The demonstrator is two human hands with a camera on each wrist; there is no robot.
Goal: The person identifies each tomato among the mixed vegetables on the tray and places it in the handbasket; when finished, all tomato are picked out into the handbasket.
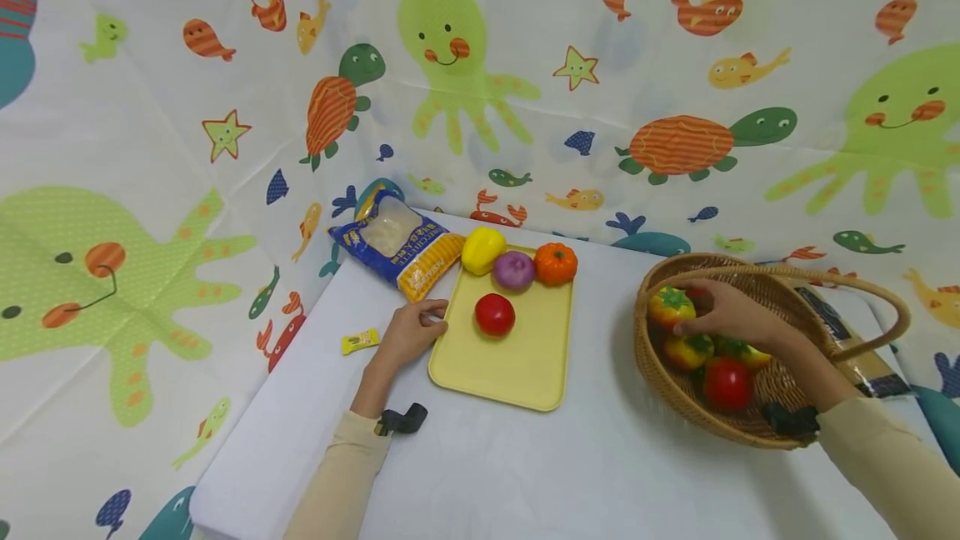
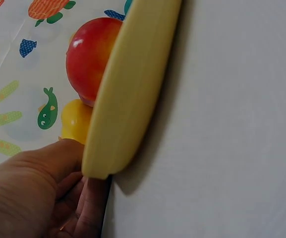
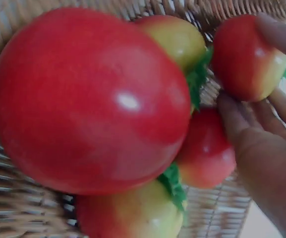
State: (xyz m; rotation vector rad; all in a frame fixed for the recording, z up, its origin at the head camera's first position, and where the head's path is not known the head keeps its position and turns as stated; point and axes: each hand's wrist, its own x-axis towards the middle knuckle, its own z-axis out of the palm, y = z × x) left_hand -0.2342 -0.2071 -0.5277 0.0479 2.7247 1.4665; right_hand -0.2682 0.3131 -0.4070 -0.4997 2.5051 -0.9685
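Note:
My right hand (image 1: 731,313) reaches into the wicker basket (image 1: 772,432) and grips a red-and-yellow toy tomato (image 3: 239,57) with green leaves, between thumb and fingers near the left rim. Under it in the basket lie several more toy tomatoes (image 1: 688,352) and a larger, plain red fruit (image 3: 88,101). At the left edge of the yellow tray (image 1: 495,377), my left hand (image 1: 408,333) pinches the rim, thumb and fingers on either side of it. The tray bears a red fruit (image 1: 495,315), a yellow pepper (image 1: 483,251), a purple onion (image 1: 514,272) and an orange pumpkin (image 1: 556,264).
A blue-and-yellow pasta bag (image 1: 397,244) lies behind the tray's left corner. A small yellow packet (image 1: 360,342) is left of my left hand. Behind the basket lies a brown-and-black package (image 1: 870,373). The basket's handle (image 1: 896,311) arches over its right side.

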